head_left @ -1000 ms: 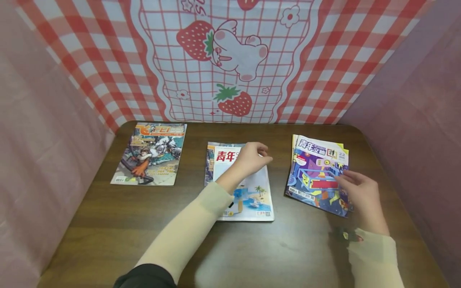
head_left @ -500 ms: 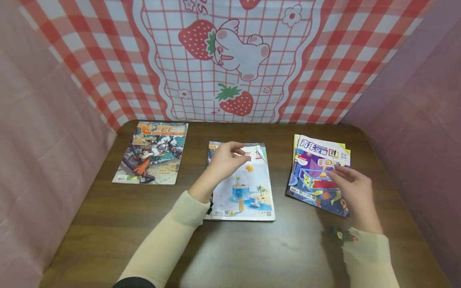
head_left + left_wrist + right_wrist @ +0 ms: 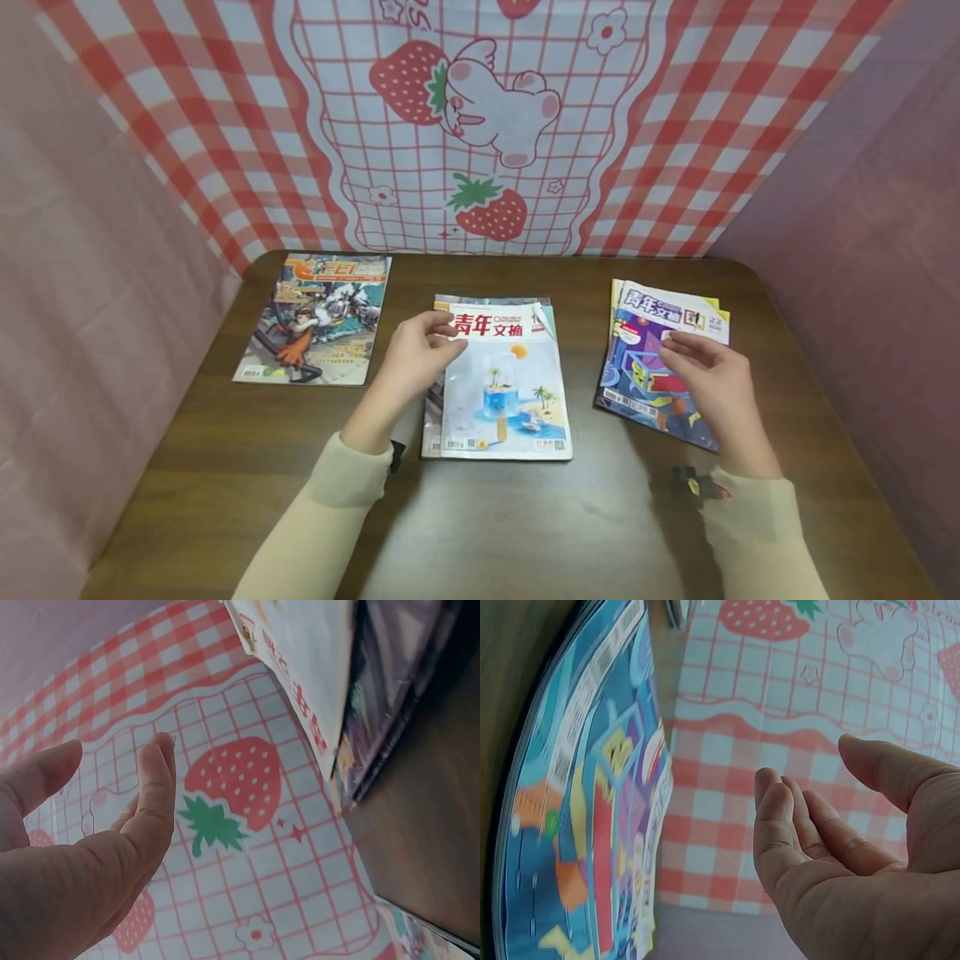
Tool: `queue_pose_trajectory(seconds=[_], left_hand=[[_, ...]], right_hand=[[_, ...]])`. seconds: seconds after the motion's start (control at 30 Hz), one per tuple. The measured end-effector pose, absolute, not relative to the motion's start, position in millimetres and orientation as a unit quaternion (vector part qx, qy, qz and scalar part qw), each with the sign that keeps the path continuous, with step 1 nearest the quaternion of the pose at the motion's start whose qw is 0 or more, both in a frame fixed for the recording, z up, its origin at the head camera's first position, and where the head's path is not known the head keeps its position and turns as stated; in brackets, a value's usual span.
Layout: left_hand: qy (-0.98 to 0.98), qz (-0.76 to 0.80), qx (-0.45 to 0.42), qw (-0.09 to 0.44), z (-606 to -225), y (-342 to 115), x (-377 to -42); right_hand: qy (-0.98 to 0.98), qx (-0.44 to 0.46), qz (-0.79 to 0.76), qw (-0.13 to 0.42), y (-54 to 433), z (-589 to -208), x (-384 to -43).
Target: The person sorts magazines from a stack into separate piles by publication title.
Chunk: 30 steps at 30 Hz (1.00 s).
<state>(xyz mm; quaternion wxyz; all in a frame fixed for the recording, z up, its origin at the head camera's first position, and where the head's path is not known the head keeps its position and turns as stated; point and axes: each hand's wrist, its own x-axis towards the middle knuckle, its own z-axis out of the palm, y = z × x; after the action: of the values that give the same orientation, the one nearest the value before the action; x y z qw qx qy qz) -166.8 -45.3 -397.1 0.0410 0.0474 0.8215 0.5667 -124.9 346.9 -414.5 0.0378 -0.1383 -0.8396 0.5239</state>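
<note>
My left hand [image 3: 420,358] hovers at the left edge of the middle magazine stack, thumb and fingers apart with nothing between them. That stack has a white magazine [image 3: 525,375] with red title characters on top, and another magazine [image 3: 390,690] shows beneath it. Over the lower right of the right-hand stack is my right hand [image 3: 712,383], its fingers loosely bent and holding nothing. A purple and blue magazine [image 3: 637,354] tops this stack, with yellow-edged covers peeking out behind; it fills the left of the right wrist view [image 3: 585,810].
A comic-style magazine [image 3: 315,321] lies alone at the back left of the brown wooden table [image 3: 525,533]. Behind the table hangs a red and white checked cloth [image 3: 465,125] with strawberries. Pinkish curtains [image 3: 90,292] close in both sides.
My left hand has moved left off the white magazine, uncovering its title and picture. My right hand has shifted slightly left over the right-hand stack. The magazines have stayed in place.
</note>
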Motion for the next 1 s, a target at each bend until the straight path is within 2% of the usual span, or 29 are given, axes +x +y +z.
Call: queue_pose_trajectory(seconds=[0.27, 0.83, 1.0], left_hand=[[0.84, 0.541, 0.022, 0.033, -407, -54, -153], [0.848, 0.528, 0.0, 0.04, -431, -59, -139], [0.85, 0.525, 0.0, 0.045, -434, -57, -139]], right_hand=[[-0.837, -0.097, 0.538, 0.022, 327, -420, -130], [-0.809, -0.049, 0.584, 0.048, 299, -427, -138], [-0.808, -0.045, 0.586, 0.03, 292, -430, -142]])
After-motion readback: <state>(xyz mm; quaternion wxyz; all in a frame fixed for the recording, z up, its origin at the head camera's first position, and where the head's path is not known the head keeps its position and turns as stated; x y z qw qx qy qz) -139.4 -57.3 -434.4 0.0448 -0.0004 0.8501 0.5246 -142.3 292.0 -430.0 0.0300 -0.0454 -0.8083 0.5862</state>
